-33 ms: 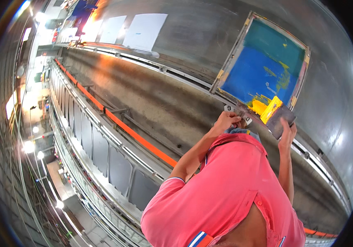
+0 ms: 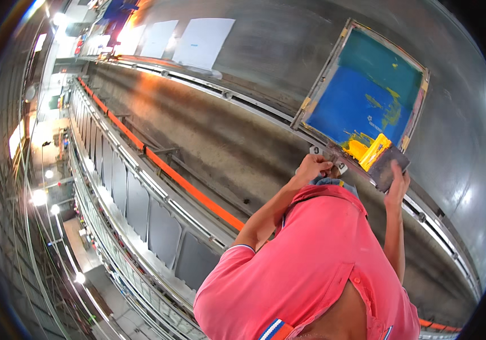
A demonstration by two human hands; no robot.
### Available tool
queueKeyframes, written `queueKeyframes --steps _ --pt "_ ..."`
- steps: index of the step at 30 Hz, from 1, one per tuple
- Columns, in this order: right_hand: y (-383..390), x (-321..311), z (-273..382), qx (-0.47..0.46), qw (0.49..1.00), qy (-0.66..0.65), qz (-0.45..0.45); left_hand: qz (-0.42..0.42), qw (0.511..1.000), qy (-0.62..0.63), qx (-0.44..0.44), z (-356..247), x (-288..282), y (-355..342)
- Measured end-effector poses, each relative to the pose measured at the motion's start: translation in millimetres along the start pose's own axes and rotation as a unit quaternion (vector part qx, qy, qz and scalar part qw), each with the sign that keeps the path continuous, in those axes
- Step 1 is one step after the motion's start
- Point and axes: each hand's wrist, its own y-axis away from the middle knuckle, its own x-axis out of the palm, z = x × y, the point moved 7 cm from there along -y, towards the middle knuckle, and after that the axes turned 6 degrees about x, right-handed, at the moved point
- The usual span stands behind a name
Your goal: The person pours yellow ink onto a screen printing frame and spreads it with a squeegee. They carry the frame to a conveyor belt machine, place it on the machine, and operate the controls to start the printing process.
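A screen printing frame (image 2: 318, 79) with blue and teal mesh lies on the grey metal table ahead of me, to the right. Thick yellow ink (image 2: 358, 149) is heaped along the mesh's near edge. My right hand (image 2: 397, 184) grips a dark squeegee (image 2: 389, 168) over that near edge, its blade thickly coated with yellow ink. Close to my waist, my left hand (image 2: 314, 168) has its fingers pinched together beside a small white metal bracket (image 2: 316, 151) at the table's edge. Whatever those fingers hold, if anything, is hidden.
White sheets (image 2: 204, 42) lie on the table (image 2: 265, 39) farther left. A metal rail (image 2: 243, 101) runs along its near edge. Behind a concrete aisle (image 2: 197, 130), an orange rail (image 2: 169, 173) borders another long table with grey panels (image 2: 163, 233). Bright lamps hang at the left.
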Motion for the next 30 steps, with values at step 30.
queueKeyframes --steps 30 --pt "77.2 360.6 -159.9 0.067 0.833 0.248 0.490 -0.046 0.734 0.590 0.333 -49.2 -330.9 82.2"
